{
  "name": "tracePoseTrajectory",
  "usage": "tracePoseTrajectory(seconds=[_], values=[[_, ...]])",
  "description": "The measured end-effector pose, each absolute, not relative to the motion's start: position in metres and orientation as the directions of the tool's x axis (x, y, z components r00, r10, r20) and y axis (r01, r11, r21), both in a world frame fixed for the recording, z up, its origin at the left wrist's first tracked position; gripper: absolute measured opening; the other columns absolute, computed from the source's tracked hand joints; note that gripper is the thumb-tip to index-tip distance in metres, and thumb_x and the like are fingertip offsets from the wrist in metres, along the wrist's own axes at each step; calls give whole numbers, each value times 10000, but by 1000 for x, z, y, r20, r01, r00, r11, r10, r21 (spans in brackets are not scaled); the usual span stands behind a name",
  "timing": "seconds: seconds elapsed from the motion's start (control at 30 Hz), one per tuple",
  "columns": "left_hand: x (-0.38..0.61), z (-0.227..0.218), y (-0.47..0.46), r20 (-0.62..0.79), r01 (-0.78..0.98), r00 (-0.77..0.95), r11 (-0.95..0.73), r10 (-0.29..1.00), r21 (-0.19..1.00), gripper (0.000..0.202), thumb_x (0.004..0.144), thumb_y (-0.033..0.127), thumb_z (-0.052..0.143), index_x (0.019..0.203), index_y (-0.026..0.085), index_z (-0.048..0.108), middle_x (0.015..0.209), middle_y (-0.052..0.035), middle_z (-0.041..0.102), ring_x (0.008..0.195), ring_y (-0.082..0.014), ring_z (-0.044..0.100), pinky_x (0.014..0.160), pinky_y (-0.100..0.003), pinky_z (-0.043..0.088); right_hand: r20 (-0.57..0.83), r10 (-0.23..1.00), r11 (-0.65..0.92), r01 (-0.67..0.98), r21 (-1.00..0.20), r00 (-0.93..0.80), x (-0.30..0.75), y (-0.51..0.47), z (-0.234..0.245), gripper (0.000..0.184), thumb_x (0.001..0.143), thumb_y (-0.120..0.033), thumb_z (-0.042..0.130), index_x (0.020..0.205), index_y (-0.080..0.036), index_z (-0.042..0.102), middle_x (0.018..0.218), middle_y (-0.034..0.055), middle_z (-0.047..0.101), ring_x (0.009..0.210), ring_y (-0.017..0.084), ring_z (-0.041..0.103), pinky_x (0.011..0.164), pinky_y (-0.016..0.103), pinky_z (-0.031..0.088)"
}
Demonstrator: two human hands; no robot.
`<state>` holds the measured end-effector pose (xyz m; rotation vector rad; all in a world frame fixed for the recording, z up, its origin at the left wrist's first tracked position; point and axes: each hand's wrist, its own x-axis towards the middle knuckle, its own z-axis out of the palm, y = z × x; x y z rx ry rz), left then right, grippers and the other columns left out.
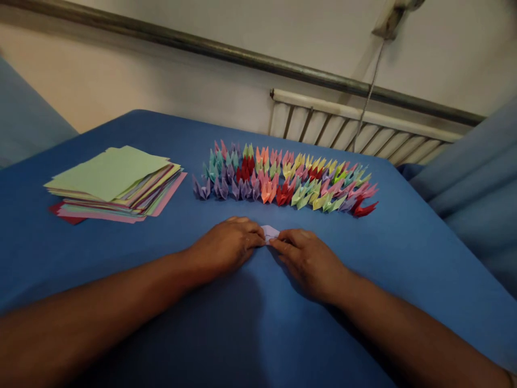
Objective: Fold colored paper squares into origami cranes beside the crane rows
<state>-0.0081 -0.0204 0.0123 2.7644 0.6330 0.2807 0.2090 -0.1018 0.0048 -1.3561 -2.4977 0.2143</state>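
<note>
A small folded piece of pale lilac origami paper (270,232) lies between my two hands, low over the blue table cover. My left hand (228,243) pinches its left side with thumb and fingers. On the other side, my right hand (309,260) grips the right edge, its thumb and forefinger near the middle of the paper. Much of the paper is hidden by my fingers, so its full shape cannot be made out. Just beyond my hands stand rows of folded paper cranes (286,192) in many colours.
A stack of coloured square paper sheets (109,175) rests at the left, pale green on top. The blue-covered table (169,334) reaches a wall with a metal rail (242,54) and a radiator (323,126). A blue curtain (476,188) hangs at the right.
</note>
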Motion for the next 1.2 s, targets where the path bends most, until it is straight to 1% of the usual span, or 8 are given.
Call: tracePoseTrajectory(seconds=[0.23, 0.4, 0.47, 0.6, 0.8, 1.0, 1.13, 1.2], values=[[-23, 22, -15, 77, 367, 911, -882, 405, 295, 253, 881, 159, 551, 1062, 214, 719, 1153, -53, 694, 1047, -208, 627, 922, -332, 474, 131, 839, 544, 809, -221, -528, 201, -105, 2, 328, 939, -229, 519, 1258, -191, 583, 1170, 94, 624, 1001, 238, 559, 875, 389, 476], [-27, 29, -14, 22, 435, 891, -865, 454, 252, 208, 909, 236, 534, 980, 193, 724, 1094, -62, 703, 1019, -217, 633, 920, -354, 476, 142, 828, 560, 814, -156, -543, 202, -104, 3, 344, 950, -241, 494, 1277, -169, 573, 1411, 95, 502, 1060, 256, 537, 889, 418, 470], [-21, 24, -12, 84, 476, 854, -835, 514, 275, 230, 926, 262, 514, 1027, 176, 701, 1084, -69, 691, 1001, -215, 624, 917, -363, 471, 124, 820, 572, 811, -126, -559, 201, -103, 4, 347, 956, -247, 479, 1282, -169, 569, 1441, 75, 487, 1035, 259, 537, 879, 434, 469], [-5, 6, -4, 203, 539, 756, -767, 623, 347, 322, 900, 286, 568, 1183, 147, 632, 1213, -99, 619, 1137, -247, 540, 998, -400, 421, 95, 807, 590, 798, -124, -583, 200, -101, 5, 359, 962, -256, 463, 1293, -157, 560, 1375, 63, 559, 995, 254, 536, 867, 428, 467], [5, -4, 1, 143, 551, 709, -669, 691, 499, 137, 836, 238, 629, 955, 194, 681, 1219, -62, 614, 1160, -244, 521, 1010, -414, 402, 108, 809, 587, 801, -120, -577, 198, -101, 6, 352, 962, -255, 455, 1279, -158, 575, 1341, 85, 581, 974, 243, 545, 860, 420, 472], [1, -1, 1, 166, 490, 740, -691, 652, 531, 97, 838, 197, 607, 899, 216, 679, 1158, -43, 631, 1136, -222, 534, 1000, -402, 403, 119, 839, 542, 832, -115, -531, 198, -103, 7, 360, 953, -253, 468, 1282, -152, 576, 1457, 127, 453, 1060, 267, 546, 895, 440, 472], [-7, 0, 1, 175, 447, 781, -732, 600, 513, 120, 862, 202, 586, 932, 214, 683, 1107, -44, 653, 1113, -211, 549, 997, -386, 399, 93, 815, 579, 803, -139, -572, 199, -102, 7, 354, 962, -247, 453, 1284, -154, 567, 1384, 107, 538, 1000, 243, 550, 894, 426, 481], [-10, 2, 1, 176, 438, 790, -740, 588, 510, 126, 860, 199, 587, 950, 212, 675, 1103, -40, 657, 1099, -206, 554, 992, -378, 400, 106, 826, 563, 815, -135, -553, 199, -103, 6, 357, 961, -253, 459, 1290, -161, 563, 1399, 122, 518, 1023, 250, 549, 898, 432, 480]])
